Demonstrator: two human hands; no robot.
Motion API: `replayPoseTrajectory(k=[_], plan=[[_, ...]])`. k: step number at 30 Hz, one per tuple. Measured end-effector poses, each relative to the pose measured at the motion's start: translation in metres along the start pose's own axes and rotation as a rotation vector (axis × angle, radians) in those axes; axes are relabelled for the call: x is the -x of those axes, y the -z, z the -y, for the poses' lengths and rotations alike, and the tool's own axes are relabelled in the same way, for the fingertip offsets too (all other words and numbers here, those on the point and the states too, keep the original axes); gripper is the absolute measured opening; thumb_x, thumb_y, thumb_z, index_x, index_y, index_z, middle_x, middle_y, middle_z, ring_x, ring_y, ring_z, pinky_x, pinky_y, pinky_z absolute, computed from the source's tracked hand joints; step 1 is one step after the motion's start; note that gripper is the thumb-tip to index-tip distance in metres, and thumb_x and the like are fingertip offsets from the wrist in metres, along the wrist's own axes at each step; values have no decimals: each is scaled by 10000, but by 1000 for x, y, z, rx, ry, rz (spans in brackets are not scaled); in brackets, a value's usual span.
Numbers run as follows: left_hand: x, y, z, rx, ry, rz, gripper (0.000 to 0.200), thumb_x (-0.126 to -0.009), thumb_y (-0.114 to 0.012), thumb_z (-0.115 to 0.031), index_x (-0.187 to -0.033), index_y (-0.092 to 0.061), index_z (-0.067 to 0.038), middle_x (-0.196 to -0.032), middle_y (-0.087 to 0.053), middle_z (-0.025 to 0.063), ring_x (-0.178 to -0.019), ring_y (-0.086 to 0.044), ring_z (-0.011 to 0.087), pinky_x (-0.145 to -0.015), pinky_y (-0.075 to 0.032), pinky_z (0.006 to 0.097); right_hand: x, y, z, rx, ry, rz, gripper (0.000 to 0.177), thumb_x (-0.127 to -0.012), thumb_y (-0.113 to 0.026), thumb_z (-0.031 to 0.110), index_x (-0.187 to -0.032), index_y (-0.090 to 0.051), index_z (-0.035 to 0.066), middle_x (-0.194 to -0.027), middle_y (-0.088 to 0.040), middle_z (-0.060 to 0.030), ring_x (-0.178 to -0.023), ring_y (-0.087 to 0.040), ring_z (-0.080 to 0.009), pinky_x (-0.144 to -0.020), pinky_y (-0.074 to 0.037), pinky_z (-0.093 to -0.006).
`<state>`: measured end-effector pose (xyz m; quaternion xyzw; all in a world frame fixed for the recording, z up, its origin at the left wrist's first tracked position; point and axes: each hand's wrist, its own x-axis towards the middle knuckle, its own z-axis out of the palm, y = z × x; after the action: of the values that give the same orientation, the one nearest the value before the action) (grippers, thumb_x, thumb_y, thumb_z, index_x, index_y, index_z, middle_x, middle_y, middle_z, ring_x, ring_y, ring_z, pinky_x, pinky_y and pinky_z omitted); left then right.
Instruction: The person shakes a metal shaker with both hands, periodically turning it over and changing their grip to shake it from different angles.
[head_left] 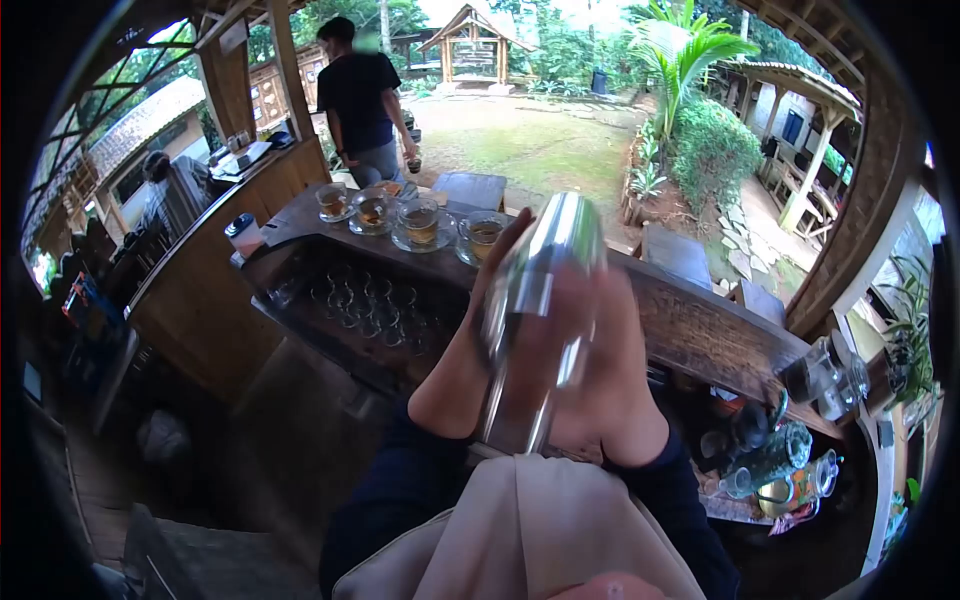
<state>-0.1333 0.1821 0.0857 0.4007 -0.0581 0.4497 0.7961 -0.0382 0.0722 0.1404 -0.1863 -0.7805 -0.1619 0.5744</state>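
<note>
A shiny metal cocktail shaker [563, 228] is held up in front of my chest, tilted and smeared by motion. My left hand [497, 268] is closed against its left side. On the other side my right hand [590, 305] wraps around the shaker, its fingers blurred. Just beyond, glass cups of amber drink [421, 226] stand on saucers along the wooden counter [690, 325]. The shaker's blurred lower part hides some of my palms and fingers.
Upturned glasses [375, 305] fill a dark recess below the counter at left. A lidded cup [243, 234] stands at the counter's left end. Glass jars [830, 378] and bottles [785, 448] are at right. A person [360, 100] in dark clothes stands beyond the counter.
</note>
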Motion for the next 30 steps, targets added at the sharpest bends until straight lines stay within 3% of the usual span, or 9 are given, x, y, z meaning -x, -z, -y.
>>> replayPoseTrajectory(k=[4, 6, 7, 11, 15, 18, 21, 25, 30], plan=[[24, -36, -18, 115, -464, 653, 607, -777, -673, -405, -1251, -416, -126, -1285, -394, 151, -999, -553, 425, -719, -538, 533, 2, -9, 42, -142, 831, 50, 221, -812, -519, 165, -994, -639, 204, -1077, -599, -22, -1066, -559, -226, -938, -376, -410], [16, -6, -34, 228, -47, 607, 549, -844, -585, -399, -1267, -420, -91, -1271, -417, 183, -1065, -529, 382, -787, -519, 500, 17, -44, 34, -362, 434, -338, 228, -789, -547, 157, -990, -636, 217, -1040, -615, -5, -1063, -561, -204, -973, -348, -377], [13, 21, -41, 341, 272, 521, 524, -875, -543, -390, -1272, -421, -72, -1252, -443, 183, -1096, -515, 361, -844, -497, 488, 15, -1, 19, -498, -254, 255, 437, -704, -725, 305, -1045, -574, 78, -1026, -573, -134, -927, -573, -218, -800, -438, -423], [11, 48, -12, 527, -53, -347, 361, -917, -449, -335, -1089, -539, -30, -1058, -598, 140, -958, -601, 241, -833, -506, 385, 9, -75, -58, -231, -416, -54, 540, -643, -749, 211, -1106, -546, 22, -1142, -554, -196, -1031, -543, -346, -861, -434, -403], [50, -15, -51, 85, 42, -170, 366, -893, -513, -327, -1130, -487, -50, -1124, -543, 173, -1031, -561, 289, -881, -473, 438, -3, -32, 31, -232, -275, 282, 284, -695, -671, 186, -968, -636, 113, -1069, -602, -84, -1068, -556, -232, -883, -416, -448], [56, -32, -43, 122, -535, 465, 471, -849, -604, -335, -1205, -394, -109, -1143, -515, 193, -1038, -543, 378, -817, -492, 516, 13, -49, 35, -334, 953, -282, 239, -745, -612, 121, -976, -630, 175, -1046, -606, -25, -1075, -558, -177, -958, -359, -437], [55, -8, -73, 100, 72, 51, 463, -885, -528, -385, -1184, -444, -41, -1076, -543, 138, -995, -577, 243, -752, -543, 366, -10, -47, 20, -305, 518, -119, 234, -751, -625, 181, -983, -620, 145, -1045, -606, -48, -1052, -564, -213, -946, -371, -414], [39, 76, -16, 341, -281, -103, 429, -903, -485, -334, -1209, -449, -37, -1150, -518, 88, -1091, -516, 209, -925, -443, 312, 7, -100, -41, -360, -305, -41, 314, -692, -680, 274, -946, -617, 101, -1042, -598, -100, -1015, -559, -280, -837, -441, -437], [58, 57, -6, 165, -59, 67, 474, -892, -521, -348, -1245, -418, -50, -1204, -482, 156, -1107, -516, 283, -885, -476, 424, 11, -52, 29, -107, 264, -82, 226, -715, -637, 187, -917, -620, 89, -983, -638, -53, -953, -616, -253, -834, -472, -409]])
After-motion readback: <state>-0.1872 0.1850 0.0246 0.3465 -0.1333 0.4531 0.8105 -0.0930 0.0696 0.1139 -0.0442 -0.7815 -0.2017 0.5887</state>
